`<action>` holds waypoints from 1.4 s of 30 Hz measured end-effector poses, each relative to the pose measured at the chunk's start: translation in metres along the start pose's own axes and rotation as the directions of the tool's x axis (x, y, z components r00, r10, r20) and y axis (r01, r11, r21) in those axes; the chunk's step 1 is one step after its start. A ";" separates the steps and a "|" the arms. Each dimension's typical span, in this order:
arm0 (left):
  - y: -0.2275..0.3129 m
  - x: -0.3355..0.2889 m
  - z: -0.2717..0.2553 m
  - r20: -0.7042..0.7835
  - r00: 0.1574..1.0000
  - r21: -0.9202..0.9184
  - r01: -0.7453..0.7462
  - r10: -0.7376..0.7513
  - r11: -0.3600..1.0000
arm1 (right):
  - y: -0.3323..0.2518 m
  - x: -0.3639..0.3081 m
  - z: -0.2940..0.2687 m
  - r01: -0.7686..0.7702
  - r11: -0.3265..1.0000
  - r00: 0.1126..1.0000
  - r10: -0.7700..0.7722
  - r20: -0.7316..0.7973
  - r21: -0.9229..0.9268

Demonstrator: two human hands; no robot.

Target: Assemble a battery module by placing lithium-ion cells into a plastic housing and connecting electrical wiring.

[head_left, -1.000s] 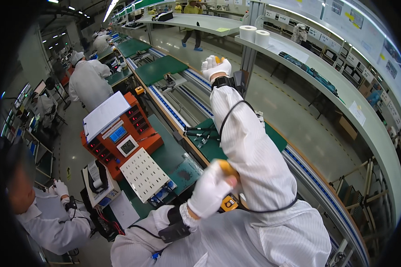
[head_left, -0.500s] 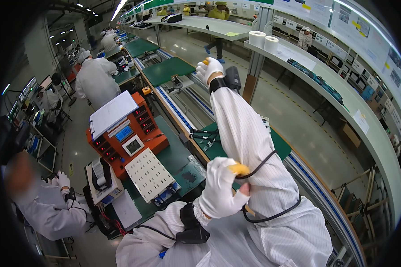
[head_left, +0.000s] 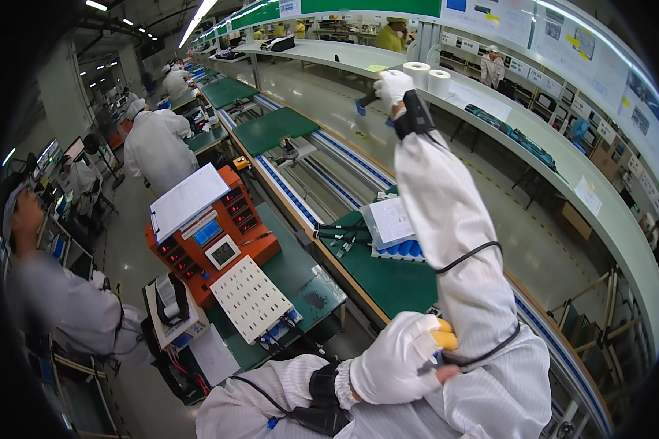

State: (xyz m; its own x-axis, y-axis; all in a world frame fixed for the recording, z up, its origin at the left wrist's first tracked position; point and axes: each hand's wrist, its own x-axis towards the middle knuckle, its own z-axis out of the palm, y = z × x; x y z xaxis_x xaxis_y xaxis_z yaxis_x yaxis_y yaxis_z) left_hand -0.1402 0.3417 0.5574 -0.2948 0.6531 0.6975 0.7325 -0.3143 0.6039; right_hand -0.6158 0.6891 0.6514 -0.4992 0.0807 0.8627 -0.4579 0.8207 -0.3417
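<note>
My right arm reaches up and away in its white sleeve (head_left: 454, 212). At its end my white-gloved right hand (head_left: 394, 88) is closed, fingers curled, with nothing visible in it; it overlaps the edge of the far shelf. A black device (head_left: 417, 115) is strapped to that wrist. My left hand (head_left: 395, 358), gloved with yellow-covered fingertips, is closed against the right sleeve near the elbow. A black cable (head_left: 483, 357) looped round the sleeve runs in by its fingers; what they grip is hidden. A black strap (head_left: 325, 385) circles the left wrist.
Left of me stands an orange instrument box (head_left: 252, 241) with a clipboard (head_left: 190, 197) and a white slotted panel (head_left: 252, 298). A green board (head_left: 388, 285) on the conveyor bears black cables and a blue-and-white tray (head_left: 399, 249). A co-worker (head_left: 73, 314) is at far left.
My right hand has moved up and to the right, uncovering the tray on the green board. My left hand has shifted down and right, closing against the sleeve.
</note>
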 end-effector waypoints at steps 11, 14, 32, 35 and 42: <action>0.020 0.026 -0.011 0.124 0.980 -0.074 0.165 -0.155 0.984 | -0.095 -0.042 -0.083 -0.205 0.603 0.929 0.368 0.042 -0.771; 0.014 0.029 0.008 -0.090 0.995 0.076 0.058 -0.051 0.995 | -0.088 -0.054 -0.119 -0.224 0.459 0.892 0.452 0.009 -0.860; -0.033 0.000 -0.140 0.044 0.883 -0.155 0.468 -0.467 0.870 | -0.068 -0.105 -0.233 -0.185 0.422 0.772 0.621 0.134 -0.888; -0.029 -0.027 -0.206 -0.391 0.809 -0.171 0.405 -0.439 0.898 | -0.034 -0.094 -0.208 -0.150 0.514 0.782 0.584 0.216 -0.845; 0.030 -0.052 -0.402 -0.776 0.629 0.025 0.088 -0.036 0.996 | 0.118 -0.061 -0.303 -0.256 0.793 0.907 0.395 0.147 -0.554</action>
State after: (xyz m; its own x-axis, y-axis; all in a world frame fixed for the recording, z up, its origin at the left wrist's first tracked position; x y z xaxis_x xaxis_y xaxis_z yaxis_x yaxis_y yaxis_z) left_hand -0.3494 0.0214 0.6938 -0.6879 -0.1124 0.7170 0.7192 -0.2381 0.6527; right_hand -0.4167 0.9521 0.6718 -0.7420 0.3144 0.5921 0.1720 0.9429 -0.2851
